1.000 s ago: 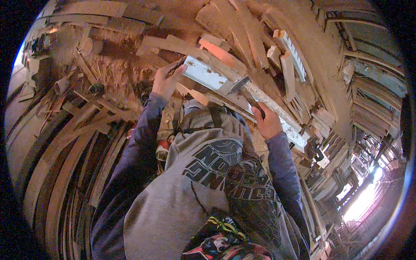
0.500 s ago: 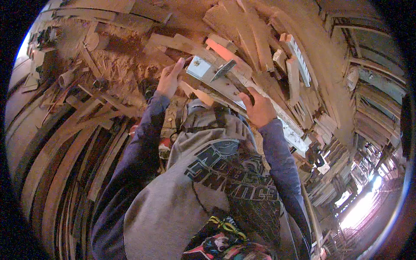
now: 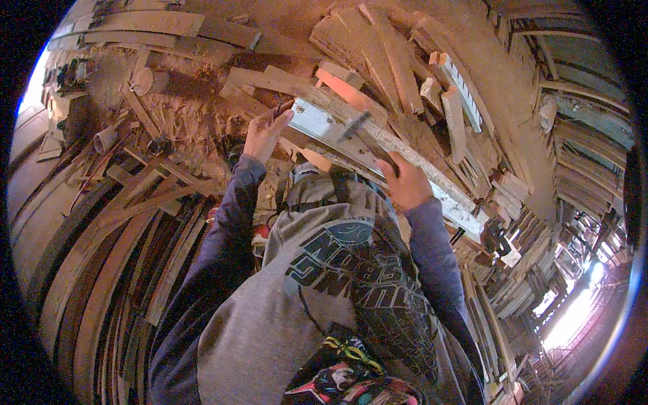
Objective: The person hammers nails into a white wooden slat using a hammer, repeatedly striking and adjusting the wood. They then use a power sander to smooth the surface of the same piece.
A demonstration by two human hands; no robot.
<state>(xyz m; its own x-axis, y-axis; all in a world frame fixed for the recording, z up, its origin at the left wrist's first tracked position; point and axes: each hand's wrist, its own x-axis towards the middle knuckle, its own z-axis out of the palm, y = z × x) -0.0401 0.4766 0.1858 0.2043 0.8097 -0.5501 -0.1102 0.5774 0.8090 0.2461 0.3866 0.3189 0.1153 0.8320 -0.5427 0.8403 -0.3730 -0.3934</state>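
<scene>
My right hand [image 3: 409, 182] is wrapped round the handle of a hammer [image 3: 371, 143]. The hammer's dark head [image 3: 354, 125] is over a long plank [image 3: 320, 123] with a pale, light-catching top that slants from upper left to lower right in front of me. At the plank's far left end is my left hand [image 3: 264, 131], thumb against the end and fingers drawn together. A thin dark bit shows at its fingertips, too small to name. The plank's middle is partly hidden by my right hand.
Beyond the plank lie loose boards [image 3: 388, 64] and a pale strip with dark marks [image 3: 457, 91]. Long curved-looking planks [image 3: 101, 270] are stacked at left, near a cut log [image 3: 150, 81]. More timber piles [image 3: 509, 297] stand at right. Wood debris covers the ground.
The hammer head has shifted right and down along the plank, with my right hand tilting. My left fingers have drawn in at the plank's end.
</scene>
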